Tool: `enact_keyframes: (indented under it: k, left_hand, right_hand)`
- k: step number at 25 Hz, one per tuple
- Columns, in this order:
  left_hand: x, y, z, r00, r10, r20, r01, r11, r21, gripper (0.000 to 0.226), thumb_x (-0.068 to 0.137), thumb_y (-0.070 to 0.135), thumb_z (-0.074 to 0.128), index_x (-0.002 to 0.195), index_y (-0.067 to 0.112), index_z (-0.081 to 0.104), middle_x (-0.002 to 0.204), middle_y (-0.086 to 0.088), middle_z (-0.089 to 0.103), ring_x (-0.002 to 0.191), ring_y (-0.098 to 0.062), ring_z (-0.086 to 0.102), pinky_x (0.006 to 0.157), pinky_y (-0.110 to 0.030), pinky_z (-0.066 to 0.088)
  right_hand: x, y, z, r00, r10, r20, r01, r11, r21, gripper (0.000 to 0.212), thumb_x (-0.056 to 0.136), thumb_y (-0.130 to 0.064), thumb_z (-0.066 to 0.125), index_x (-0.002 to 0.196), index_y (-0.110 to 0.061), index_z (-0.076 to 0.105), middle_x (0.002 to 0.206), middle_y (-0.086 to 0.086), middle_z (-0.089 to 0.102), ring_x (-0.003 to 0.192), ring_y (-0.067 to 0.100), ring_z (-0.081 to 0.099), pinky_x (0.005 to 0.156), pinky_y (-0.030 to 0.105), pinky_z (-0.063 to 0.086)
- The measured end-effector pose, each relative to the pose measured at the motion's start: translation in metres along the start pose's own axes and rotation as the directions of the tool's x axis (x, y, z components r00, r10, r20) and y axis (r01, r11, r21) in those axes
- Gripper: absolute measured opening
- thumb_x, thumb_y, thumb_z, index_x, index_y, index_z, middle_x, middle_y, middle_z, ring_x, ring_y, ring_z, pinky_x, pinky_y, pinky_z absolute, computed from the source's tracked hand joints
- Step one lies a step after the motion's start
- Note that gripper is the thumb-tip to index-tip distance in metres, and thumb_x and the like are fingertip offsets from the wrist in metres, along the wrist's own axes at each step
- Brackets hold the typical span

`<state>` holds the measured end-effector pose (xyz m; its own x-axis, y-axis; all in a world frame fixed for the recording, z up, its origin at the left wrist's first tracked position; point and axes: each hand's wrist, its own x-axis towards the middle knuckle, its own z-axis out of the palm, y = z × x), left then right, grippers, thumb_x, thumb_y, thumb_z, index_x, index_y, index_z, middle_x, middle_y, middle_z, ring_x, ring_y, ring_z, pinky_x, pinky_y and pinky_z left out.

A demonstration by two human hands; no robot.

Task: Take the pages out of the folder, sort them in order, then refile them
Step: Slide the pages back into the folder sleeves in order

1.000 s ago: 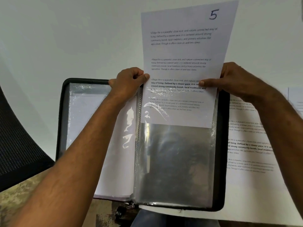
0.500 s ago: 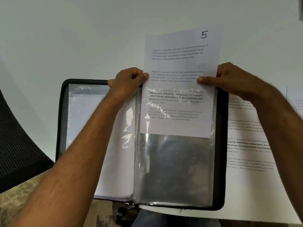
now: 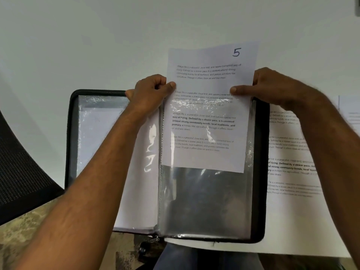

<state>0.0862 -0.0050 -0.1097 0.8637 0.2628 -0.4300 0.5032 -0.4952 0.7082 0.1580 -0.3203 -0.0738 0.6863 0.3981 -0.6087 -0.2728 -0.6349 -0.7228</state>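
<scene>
A black zip folder (image 3: 260, 172) lies open on the white table. Its right side shows a clear plastic sleeve (image 3: 204, 201). A printed page marked 5 (image 3: 210, 75) stands partly inside that sleeve, its lower half under the plastic and its top sticking out beyond the folder. My left hand (image 3: 150, 92) pinches the sleeve's top left edge beside the page. My right hand (image 3: 272, 88) pinches the page's right edge, thumb on the front. The folder's left side (image 3: 97, 133) holds filled sleeves with white pages.
More printed pages (image 3: 292, 168) lie on the table to the right of the folder, partly under my right forearm. Another sheet (image 3: 350, 114) shows at the far right edge. A black mesh chair (image 3: 19, 172) stands at the left. The table's front edge runs just below the folder.
Page 5 has slid down deeper into the right sleeve; its bottom edge sits lower and less of it sticks out. Both hands stay near the sleeve's top.
</scene>
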Motion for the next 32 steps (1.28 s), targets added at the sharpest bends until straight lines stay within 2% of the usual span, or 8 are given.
enact_keyframes:
  k: [3, 9, 13, 17, 23, 26, 29, 32]
  left_hand:
    - [-0.003, 0.005, 0.002, 0.999, -0.001, -0.038, 0.003, 0.999, 0.049, 0.035, 0.096, 0.048, 0.067, 0.079, 0.018, 0.062, 0.073, 0.012, 0.057, 0.086, -0.016, 0.059, 0.094, -0.040, 0.024]
    - [-0.001, 0.001, -0.003, 0.995, 0.021, 0.097, -0.025, 0.999, 0.044, 0.036, 0.078, 0.059, 0.072, 0.061, 0.029, 0.060, 0.055, 0.019, 0.049, 0.068, -0.011, 0.051, 0.100, -0.053, 0.039]
    - [0.002, 0.000, -0.003, 0.994, 0.008, 0.110, -0.001, 0.998, -0.066, 0.044, 0.070, 0.072, 0.068, 0.082, 0.030, 0.071, 0.072, 0.018, 0.063, 0.082, -0.013, 0.060, 0.110, -0.064, 0.041]
    - [0.002, 0.000, -0.002, 0.997, 0.021, 0.069, -0.016, 0.998, -0.064, 0.032, 0.076, 0.064, 0.067, 0.072, 0.032, 0.066, 0.063, 0.022, 0.057, 0.075, -0.012, 0.055, 0.111, -0.062, 0.037]
    - [0.000, 0.000, -0.008, 0.984, 0.036, 0.176, -0.038, 0.999, 0.007, 0.037, 0.071, 0.061, 0.070, 0.065, 0.026, 0.060, 0.060, 0.017, 0.050, 0.066, -0.011, 0.049, 0.084, -0.047, 0.035]
    - [0.001, 0.001, -0.010, 0.980, 0.032, 0.199, -0.017, 0.997, -0.078, 0.039, 0.070, 0.062, 0.074, 0.077, 0.024, 0.069, 0.074, 0.009, 0.062, 0.075, -0.010, 0.057, 0.096, -0.051, 0.043]
    - [0.001, 0.000, -0.009, 0.986, 0.044, 0.161, -0.024, 0.991, -0.128, 0.028, 0.075, 0.063, 0.073, 0.076, 0.035, 0.069, 0.073, 0.016, 0.061, 0.081, -0.009, 0.062, 0.108, -0.057, 0.040]
    - [0.001, 0.001, -0.007, 0.990, 0.035, 0.138, -0.021, 0.995, -0.100, 0.036, 0.072, 0.064, 0.069, 0.067, 0.030, 0.059, 0.064, 0.017, 0.051, 0.067, -0.009, 0.051, 0.090, -0.048, 0.035]
  right_hand:
    - [-0.001, -0.004, 0.000, 1.000, 0.010, 0.002, -0.010, 1.000, 0.007, 0.040, 0.092, -0.035, 0.075, 0.128, -0.019, 0.071, 0.120, -0.006, 0.075, 0.110, 0.019, 0.071, 0.101, 0.038, 0.055]
    - [-0.008, -0.001, 0.010, 0.980, -0.056, -0.192, 0.085, 0.985, 0.149, 0.025, 0.100, -0.036, 0.066, 0.122, -0.025, 0.072, 0.099, -0.021, 0.074, 0.085, -0.006, 0.072, 0.069, 0.010, 0.054]
    - [-0.012, -0.004, 0.003, 0.999, -0.034, -0.041, 0.037, 0.997, 0.074, 0.024, 0.096, -0.037, 0.069, 0.116, -0.025, 0.073, 0.106, -0.013, 0.077, 0.095, 0.006, 0.074, 0.086, 0.023, 0.057]
    - [-0.013, -0.008, -0.001, 1.000, 0.004, 0.012, -0.004, 1.000, -0.016, 0.035, 0.095, -0.039, 0.070, 0.124, -0.019, 0.072, 0.115, -0.005, 0.076, 0.105, 0.017, 0.072, 0.098, 0.036, 0.055]
    - [-0.005, -0.006, 0.011, 0.955, -0.159, -0.251, 0.165, 0.986, 0.005, 0.023, 0.100, -0.039, 0.066, 0.106, -0.017, 0.069, 0.091, -0.008, 0.070, 0.071, -0.002, 0.065, 0.063, 0.014, 0.050]
    - [-0.005, -0.006, 0.007, 0.968, -0.167, -0.187, 0.164, 0.986, -0.033, 0.015, 0.099, -0.032, 0.068, 0.098, -0.017, 0.071, 0.085, -0.006, 0.071, 0.067, -0.001, 0.064, 0.064, 0.018, 0.049]
    - [-0.006, -0.008, 0.002, 0.991, -0.114, -0.067, 0.111, 0.992, -0.051, 0.017, 0.096, -0.031, 0.072, 0.102, -0.015, 0.076, 0.091, 0.000, 0.076, 0.074, 0.006, 0.068, 0.072, 0.025, 0.053]
    - [-0.004, -0.009, 0.003, 0.996, -0.083, -0.009, 0.082, 0.989, -0.120, 0.017, 0.094, -0.031, 0.075, 0.101, -0.016, 0.078, 0.097, 0.004, 0.077, 0.083, 0.013, 0.069, 0.078, 0.030, 0.052]
